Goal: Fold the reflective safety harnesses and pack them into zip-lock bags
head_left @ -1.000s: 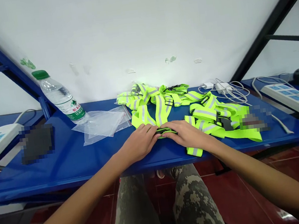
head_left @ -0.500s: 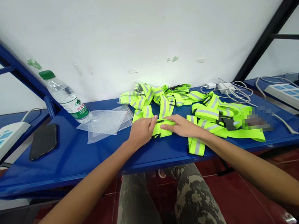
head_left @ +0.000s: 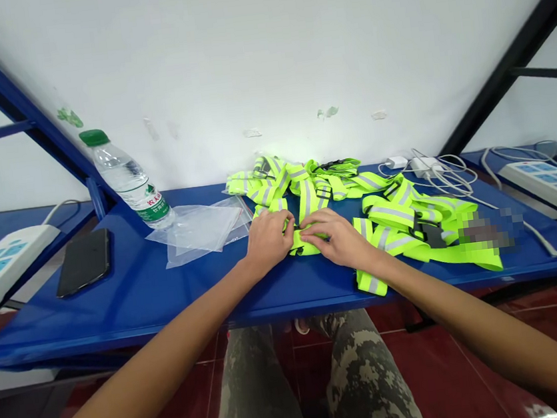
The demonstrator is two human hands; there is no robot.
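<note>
Both my hands meet over a folded neon-yellow reflective strap [head_left: 305, 246] near the table's front edge. My left hand [head_left: 270, 238] has its fingers curled and pinching at the strap's left side. From the right, my right hand [head_left: 336, 234] pinches the strap with thumb and forefinger. A small black piece shows between the fingertips, partly covered by them. Behind my hands lies a heap of the same yellow straps [head_left: 299, 176] with grey stripes and black buckles. More straps [head_left: 400, 215], with a large black buckle [head_left: 431, 234], lie right of my right hand.
Clear plastic bags [head_left: 200, 230] lie left of my hands, beside a green-capped water bottle [head_left: 132, 182]. A black phone [head_left: 83, 263] rests farther left on the blue table [head_left: 169, 308]. White chargers and cables [head_left: 427, 166] sit at the back right. Power strips [head_left: 8, 263] flank both sides.
My fingers have curled in and drawn closer together on the strap, the right hand's fingers now bent into a pinch. The whole view has shifted slightly.
</note>
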